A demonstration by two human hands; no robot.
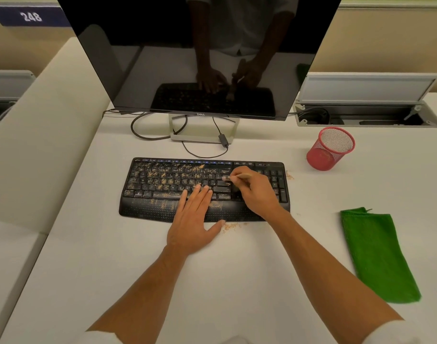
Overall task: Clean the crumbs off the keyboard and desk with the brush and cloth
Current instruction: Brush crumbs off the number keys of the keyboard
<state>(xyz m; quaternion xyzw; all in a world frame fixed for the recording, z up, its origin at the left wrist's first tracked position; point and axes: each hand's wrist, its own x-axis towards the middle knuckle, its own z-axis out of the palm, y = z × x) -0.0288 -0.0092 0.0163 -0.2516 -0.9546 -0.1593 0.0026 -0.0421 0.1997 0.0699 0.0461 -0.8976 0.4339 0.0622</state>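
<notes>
A person leans over a crumb-strewn black keyboard (204,189) on a white desk (237,281), the right hand (252,192) gripping a slim brush (237,176) whose tip meets the keys toward the keyboard's right side, just left of the number pad. The right fingers (234,180) are curled round the handle. The left hand (195,219) lies flat, fingers straight and relaxed, pressing on the keyboard's lower middle keys and palm rest, apparently to steady it.

Tan crumbs (167,180) cover most of the keyboard's left and centre, with a small heap on the desk at the keyboard's front edge beside the left thumb and another just off the keyboard's right end. A folded green cloth (376,254) lies untouched well to the right of the keyboard and nearer the person; a red mesh cup (331,148) stands behind the keyboard's right end, and a dark monitor (200,55) rises behind it.

The work looks barely begun. Risks from here: brisk strokes could flick crumbs down between the keys rather than off them, or scatter them wider across the desk; the flat left hand may grind crumbs into the palm rest or carry them off on the skin; and sweeping toward the front edge could send the heap onto the person's lap.
</notes>
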